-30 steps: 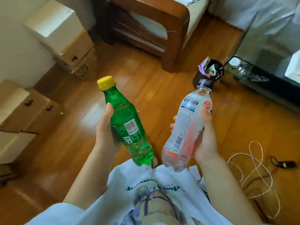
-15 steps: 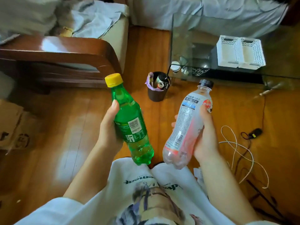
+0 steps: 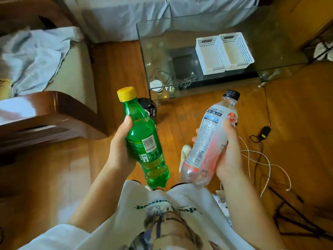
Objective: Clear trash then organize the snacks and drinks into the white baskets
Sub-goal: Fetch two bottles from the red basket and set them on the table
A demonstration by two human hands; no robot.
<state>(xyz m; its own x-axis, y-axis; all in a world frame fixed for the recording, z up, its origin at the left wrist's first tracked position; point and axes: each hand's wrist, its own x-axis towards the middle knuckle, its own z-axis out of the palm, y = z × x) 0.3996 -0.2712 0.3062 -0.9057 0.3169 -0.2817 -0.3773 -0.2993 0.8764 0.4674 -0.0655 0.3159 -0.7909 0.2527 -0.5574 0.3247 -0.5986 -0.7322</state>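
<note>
Both drinks are in hand and off any surface. My left hand has its grip closed round the middle of the green bottle, thumb up along the shoulder; the yellow cap is on and the bottle leans slightly to the right. My right hand has its grip closed round the labelled waist of the clear bottle, black cap on, bottle tilted with its base toward my body. Both are held over the wooden floor, in front of my shirt. The two white baskets stand side by side, touching, on the glass counter, well apart from the bottles, and both look unfilled. My judgement on handling: both bottles appear filled, so moderately heavy for their size; the thin plastic walls will give under a hard squeeze, and the smooth label film may slip. The mid-body hold is sound; the neck would be poorer. Laid on their sides they could roll, so they need the basket walls to steady them. A dark bin stands by the counter's near corner, partly hidden behind the green bottle.
</note>
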